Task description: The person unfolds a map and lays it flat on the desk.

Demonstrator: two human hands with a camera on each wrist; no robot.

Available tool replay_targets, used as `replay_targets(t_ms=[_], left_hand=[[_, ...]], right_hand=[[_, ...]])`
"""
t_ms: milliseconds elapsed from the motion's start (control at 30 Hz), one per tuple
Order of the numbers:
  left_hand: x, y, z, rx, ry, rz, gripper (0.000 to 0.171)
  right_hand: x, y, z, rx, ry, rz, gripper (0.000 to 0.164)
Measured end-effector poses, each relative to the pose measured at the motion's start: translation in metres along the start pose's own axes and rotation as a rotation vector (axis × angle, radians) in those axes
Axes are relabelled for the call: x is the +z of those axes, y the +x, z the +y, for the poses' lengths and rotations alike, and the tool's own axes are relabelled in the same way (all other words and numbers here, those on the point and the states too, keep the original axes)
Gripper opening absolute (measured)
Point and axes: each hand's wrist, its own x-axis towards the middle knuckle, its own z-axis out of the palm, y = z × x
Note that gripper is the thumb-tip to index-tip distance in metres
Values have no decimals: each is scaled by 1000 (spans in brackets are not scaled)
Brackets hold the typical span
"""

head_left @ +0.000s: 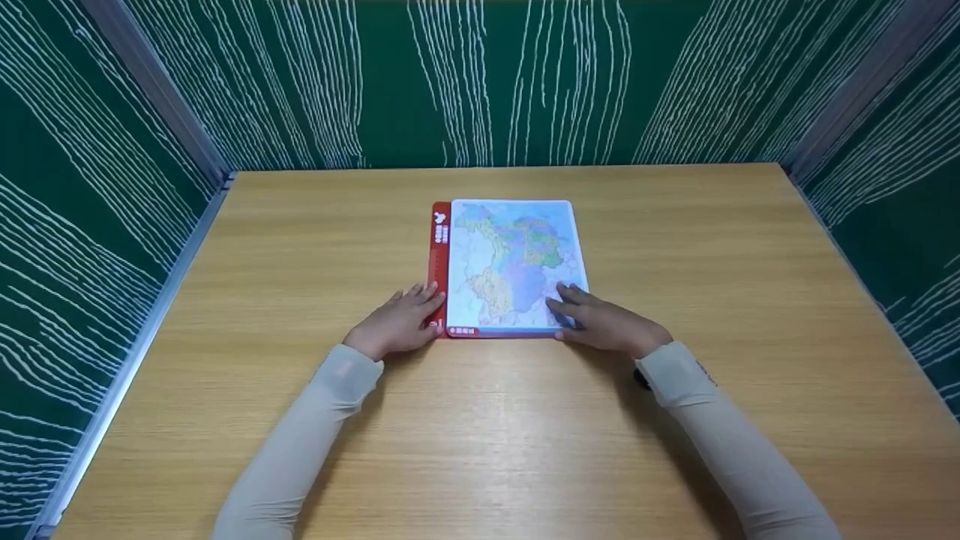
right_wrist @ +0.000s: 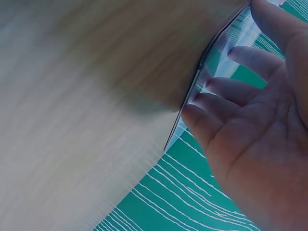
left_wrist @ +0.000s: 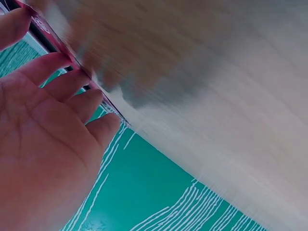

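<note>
A flat map board lies on the wooden table, with a colourful printed map turned sideways and a pale border. Along its left side a red strip with white lettering sticks out from under the map sheet. My left hand rests at the lower part of this strip, fingertips on the red. On the other side, my right hand has its fingers spread over the lower right edge and corner. In the left wrist view, the fingers reach to the red edge. The right wrist view shows fingertips against the board's thin edge.
The wooden table spreads around the board on every side. Green panels with wavy white lines stand behind and at both sides, joined by grey metal posts. Pale sleeves cover both forearms.
</note>
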Motion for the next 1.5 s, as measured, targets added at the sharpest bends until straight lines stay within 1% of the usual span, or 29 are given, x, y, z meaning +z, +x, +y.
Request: replay_targets(t_ms=[100,300,400,500,567,633,667,700,767,833,933,1000,1100,1200,1267,1367,1400,1500], left_hand=[[1,1,-1,1,-11,-1,68],[-3,2,-1,-6,-23,-2,69],[-6,2,-1,-4,-24,-1,69],[-9,2,-3,-6,-54,43,69],[-12,2,-5,-21,-128,97,69],[-14,3,-7,-49,-247,154,68],[-15,3,-8,-65,-314,178,68],[-17,4,-10,-74,-376,201,68],[-19,5,-13,-93,-482,236,67],[-20,7,-16,-97,-560,260,65],[-22,11,-20,-109,-666,286,61],[-24,14,-23,-117,-746,294,58],[-26,18,-25,-139,-890,302,55],[-30,22,-26,-166,-1048,307,53],[-32,25,-27,-198,-1129,300,52],[-34,28,-29,-241,-1205,280,51],[-34,29,-29,-248,-1212,274,51],[-35,32,-31,-257,-1247,264,51]], right_hand=[[-1,0,-1,6,-1,1,61],[-2,0,-7,56,4,-8,61],[-3,0,-8,47,5,-6,62],[-6,1,-8,-2,11,29,62],[-8,1,-7,-39,22,68,63],[-10,3,-6,-60,60,107,62],[-11,3,-6,-50,96,127,61],[-13,4,-6,-37,131,146,60],[-15,5,-5,17,227,184,57],[-17,6,-4,79,312,231,55],[-19,9,0,159,403,301,53],[-21,11,4,197,446,340,52],[-25,12,12,242,514,376,55],[-28,13,19,263,567,390,58],[-29,14,23,270,590,393,57],[-32,16,27,292,639,388,57],[-33,17,28,305,663,384,57],[-36,20,31,331,788,365,61]])
